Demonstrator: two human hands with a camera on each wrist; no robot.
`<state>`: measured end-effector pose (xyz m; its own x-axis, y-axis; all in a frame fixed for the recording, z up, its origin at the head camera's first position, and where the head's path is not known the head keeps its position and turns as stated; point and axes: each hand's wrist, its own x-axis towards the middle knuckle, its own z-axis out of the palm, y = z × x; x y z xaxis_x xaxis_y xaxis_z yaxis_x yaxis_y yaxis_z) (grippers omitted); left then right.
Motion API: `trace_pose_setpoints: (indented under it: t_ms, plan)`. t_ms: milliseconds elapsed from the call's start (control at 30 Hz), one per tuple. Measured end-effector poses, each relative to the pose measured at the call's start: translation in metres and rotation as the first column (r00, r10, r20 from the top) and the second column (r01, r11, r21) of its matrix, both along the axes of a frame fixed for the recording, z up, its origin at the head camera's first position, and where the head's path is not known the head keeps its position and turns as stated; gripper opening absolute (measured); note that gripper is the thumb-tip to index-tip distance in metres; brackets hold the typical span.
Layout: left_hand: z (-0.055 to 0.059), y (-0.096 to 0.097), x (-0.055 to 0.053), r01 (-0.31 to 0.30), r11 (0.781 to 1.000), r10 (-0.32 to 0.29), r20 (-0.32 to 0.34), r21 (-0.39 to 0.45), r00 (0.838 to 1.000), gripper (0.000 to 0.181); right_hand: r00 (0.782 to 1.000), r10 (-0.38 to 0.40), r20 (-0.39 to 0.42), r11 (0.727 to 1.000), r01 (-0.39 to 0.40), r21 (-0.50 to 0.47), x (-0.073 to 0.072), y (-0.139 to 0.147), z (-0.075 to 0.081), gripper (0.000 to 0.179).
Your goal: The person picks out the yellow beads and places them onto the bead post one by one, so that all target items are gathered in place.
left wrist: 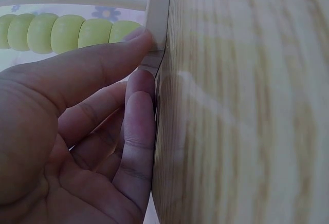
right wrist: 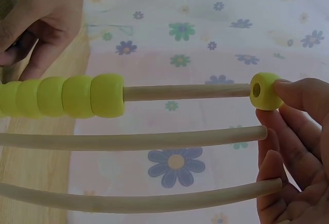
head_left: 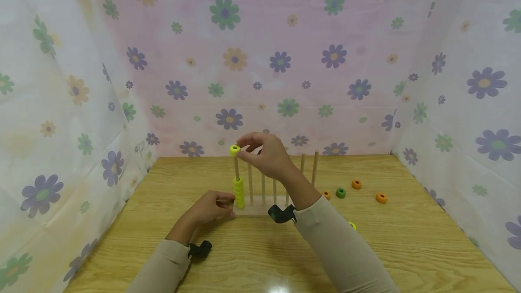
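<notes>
A wooden peg rack stands on the table, its flat base (head_left: 256, 208) bearing a row of upright pegs. Several yellow beads (head_left: 239, 193) are stacked on the leftmost peg (head_left: 237, 168). Between thumb and fingers, my right hand (head_left: 268, 153) pinches one more yellow bead (right wrist: 264, 91) at that peg's top end. The bead's hole is visible in the right wrist view, and other fingertips lie by the tips of neighbouring pegs. Low at the rack's left end, my left hand (head_left: 209, 207) grips the base, thumb at its edge beside the lowest bead (left wrist: 126, 31).
Right of the rack lie loose beads: a green one (head_left: 341, 193) and orange ones (head_left: 356, 184), with another orange bead (head_left: 381, 198) farther right. A yellow bead (head_left: 352, 226) is partly hidden by my right sleeve (head_left: 342, 243). Flowered cloth (head_left: 260, 58) walls the wood-grain table (head_left: 407, 248).
</notes>
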<state>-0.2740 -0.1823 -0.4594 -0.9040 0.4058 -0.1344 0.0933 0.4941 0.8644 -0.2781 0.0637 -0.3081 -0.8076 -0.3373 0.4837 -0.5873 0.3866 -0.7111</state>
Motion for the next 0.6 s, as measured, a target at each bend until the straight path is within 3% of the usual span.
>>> trace_pose_setpoints:
  t_ms: [367,600]
  plan:
    - [0.0002,0.0001,-0.0004,0.007,1.0,-0.007,0.001,0.007,1.0,0.052,1.0,0.011,-0.016,0.998,-0.01,0.061,0.0011,-0.0003,0.0007,0.019]
    - [-0.0012,-0.0001,-0.0008,0.003,1.0,-0.003,-0.003,0.007,1.0,0.053,0.999,0.029,-0.035,0.999,-0.028,0.045,0.0012,0.0021,0.0003,0.019]
